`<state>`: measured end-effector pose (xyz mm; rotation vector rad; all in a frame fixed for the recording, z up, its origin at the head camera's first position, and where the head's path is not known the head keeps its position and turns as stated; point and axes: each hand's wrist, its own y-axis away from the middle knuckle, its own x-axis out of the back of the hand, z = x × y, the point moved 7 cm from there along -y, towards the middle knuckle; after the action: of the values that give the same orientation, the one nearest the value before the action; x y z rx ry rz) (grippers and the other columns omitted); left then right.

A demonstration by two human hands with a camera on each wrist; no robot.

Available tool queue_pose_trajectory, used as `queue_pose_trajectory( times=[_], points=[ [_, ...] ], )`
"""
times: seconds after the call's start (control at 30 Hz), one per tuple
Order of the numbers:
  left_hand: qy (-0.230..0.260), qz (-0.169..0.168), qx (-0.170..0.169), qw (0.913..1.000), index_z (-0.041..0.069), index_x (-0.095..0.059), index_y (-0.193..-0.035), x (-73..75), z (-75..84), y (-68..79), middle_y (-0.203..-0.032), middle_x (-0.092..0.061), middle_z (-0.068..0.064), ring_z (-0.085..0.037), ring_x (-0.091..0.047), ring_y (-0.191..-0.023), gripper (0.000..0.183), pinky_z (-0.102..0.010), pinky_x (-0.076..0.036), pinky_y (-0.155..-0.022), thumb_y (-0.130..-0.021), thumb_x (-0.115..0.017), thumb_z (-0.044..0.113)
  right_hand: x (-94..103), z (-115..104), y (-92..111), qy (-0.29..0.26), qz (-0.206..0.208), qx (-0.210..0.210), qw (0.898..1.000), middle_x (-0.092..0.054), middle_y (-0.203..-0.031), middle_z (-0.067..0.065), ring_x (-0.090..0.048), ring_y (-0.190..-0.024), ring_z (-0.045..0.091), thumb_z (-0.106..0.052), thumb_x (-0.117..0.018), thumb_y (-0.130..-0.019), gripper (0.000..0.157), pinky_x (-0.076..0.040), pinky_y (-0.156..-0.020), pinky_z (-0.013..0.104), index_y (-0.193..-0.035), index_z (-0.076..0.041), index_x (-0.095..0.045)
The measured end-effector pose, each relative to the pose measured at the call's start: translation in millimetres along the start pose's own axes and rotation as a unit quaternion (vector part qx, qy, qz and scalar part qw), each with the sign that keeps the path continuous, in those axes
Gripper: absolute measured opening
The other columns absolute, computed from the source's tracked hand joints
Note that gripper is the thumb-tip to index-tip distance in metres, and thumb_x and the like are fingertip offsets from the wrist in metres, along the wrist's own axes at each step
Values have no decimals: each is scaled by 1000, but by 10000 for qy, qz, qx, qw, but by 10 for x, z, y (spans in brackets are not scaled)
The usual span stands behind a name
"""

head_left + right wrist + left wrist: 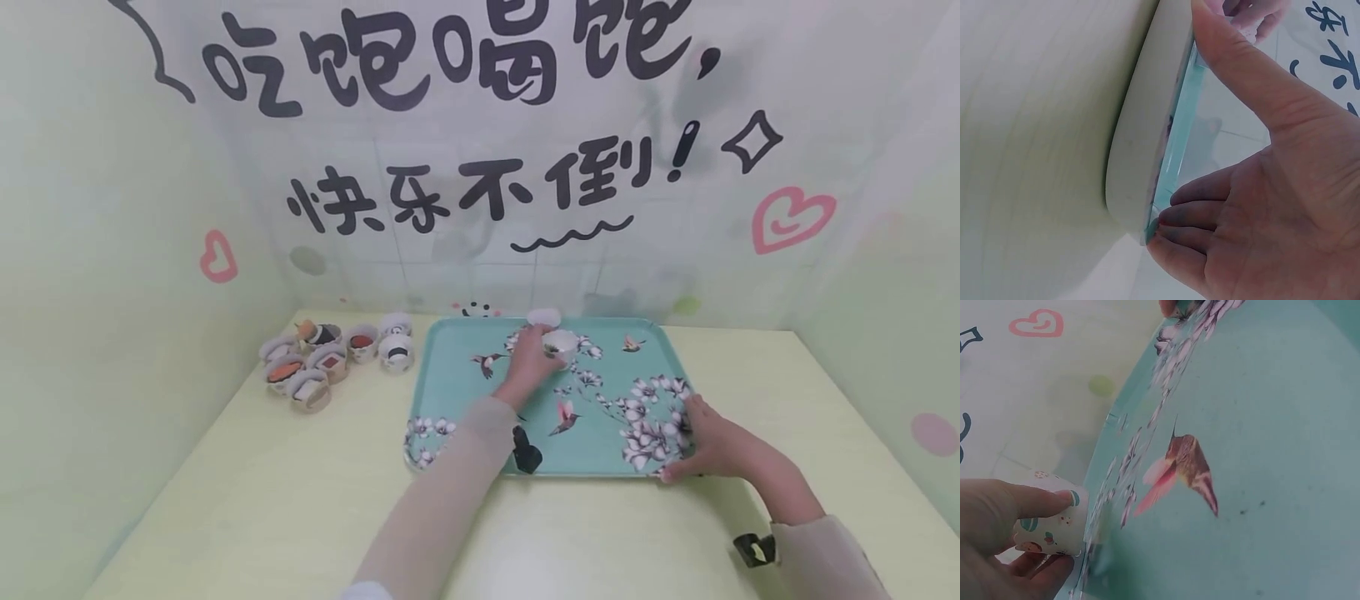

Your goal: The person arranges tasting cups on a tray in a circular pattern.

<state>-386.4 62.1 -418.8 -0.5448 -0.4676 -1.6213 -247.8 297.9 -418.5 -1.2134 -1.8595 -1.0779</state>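
Cup [1057, 530]: one, pale with small printed motifs, at the far part of the tray [459, 379], just in front of a second cup [543, 317] by the far rim. Contents: cannot be made out from where I stand.

Left hand [531, 360]: reaching over the tray; thumb on one side of the cup, fingers on the other, narrowed to its width and holding it.

Right hand [722, 443]: at the tray's near right corner; thumb and fingers spread wide, touching the rim on both sides of the corner.

Table [285, 508]: pale, bearing the tray. To the tray's left, a group of cups [396, 364], several with sushi-like pieces [285, 369] in them.

Handling notes, in my judgement: the cup looks thin-walled, so a light pinch suits it better than a squeeze that might buckle the side. Base level and flat to the tray would be safest; a tilt risks a topple. The fingers need room to part without knocking the second cup. Light, even pressure from the right hand should steady the tray; a hard push could slide it under the cup.
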Motion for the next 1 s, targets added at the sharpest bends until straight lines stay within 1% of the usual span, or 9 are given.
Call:
queue_pose_trajectory(
  times=[0.13, 0.27, 0.43, 0.53, 0.7, 0.83, 0.93, 1.0],
  points=[
    [50, 81, 93, 9999, 4, -48, -138, -79, -11, -1, -137, -53, -15, -29, -54, -126, 58, -44, -48, -108, -88, -75, 11, -2, 17, 17, 4, 9, -27, 10000, -3, -151, 50, -10, -140, 64, -48, -90, -65, 140, -20, -114, 71, -145, 26, -2],
    [170, 142, 245, 9995, 3, -45, -133, -133, -48, 11, -133, -52, -15, -28, -55, -123, 54, -42, -50, -105, -89, -74, 12, -19, 19, 26, -2, -1, -17, 10000, -3, -151, 50, -10, -140, 64, -49, -89, -66, 140, -20, -114, 71, -146, 26, -2],
    [207, 297, 212, 9991, 5, -46, -134, -168, -36, -1, -134, -48, -16, -29, -58, -112, 53, -42, -53, -95, -90, -74, 12, -25, 22, 31, 32, 53, 2, 10000, -4, -151, 50, -11, -140, 64, -49, -90, -65, 140, -21, -114, 71, -145, 26, -4],
    [236, 394, 226, 9987, 6, -46, -132, -183, -18, -17, -132, -47, -17, -29, -58, -108, 52, -43, -54, -90, -89, -74, 14, -13, 26, 35, 20, 112, 42, 9999, -5, -151, 50, -11, -140, 64, -48, -90, -65, 139, -21, -114, 71, -145, 26, -4],
    [343, 565, 351, 9972, 5, -45, -126, -201, -4, -45, -127, -50, -16, -30, -59, -110, 49, -43, -54, -91, -88, -75, 14, -13, 34, 34, 8, 150, 25, 9999, -5, -151, 50, -12, -140, 64, -50, -90, -64, 140, -21, -114, 70, -145, 26, -4],
    [406, 692, 408, 9959, 5, -44, -123, -201, -6, -52, -127, -50, -16, -31, -59, -112, 48, -44, -54, -93, -88, -76, 15, -18, 32, 35, -51, 186, 30, 9998, -5, -151, 50, -11, -140, 64, -49, -90, -64, 140, -20, -115, 70, -145, 26, -5],
    [486, 728, 476, 9950, 6, -44, -123, -206, -30, -45, -126, -50, -15, -28, -59, -111, 48, -44, -54, -93, -88, -76, 17, -30, 27, 36, -118, 182, 43, 9998, -4, -151, 50, -10, -140, 64, -49, -90, -64, 140, -19, -115, 70, -146, 26, -4],
    [528, 710, 522, 9947, 6, -44, -121, -214, -47, -39, -124, -50, -13, -26, -58, -107, 47, -42, -53, -91, -89, -76, 18, -38, 22, 39, -138, 159, 32, 9998, -3, -151, 50, -10, -140, 64, -49, -90, -64, 141, -19, -115, 70, -146, 26, -3]
  ],
)
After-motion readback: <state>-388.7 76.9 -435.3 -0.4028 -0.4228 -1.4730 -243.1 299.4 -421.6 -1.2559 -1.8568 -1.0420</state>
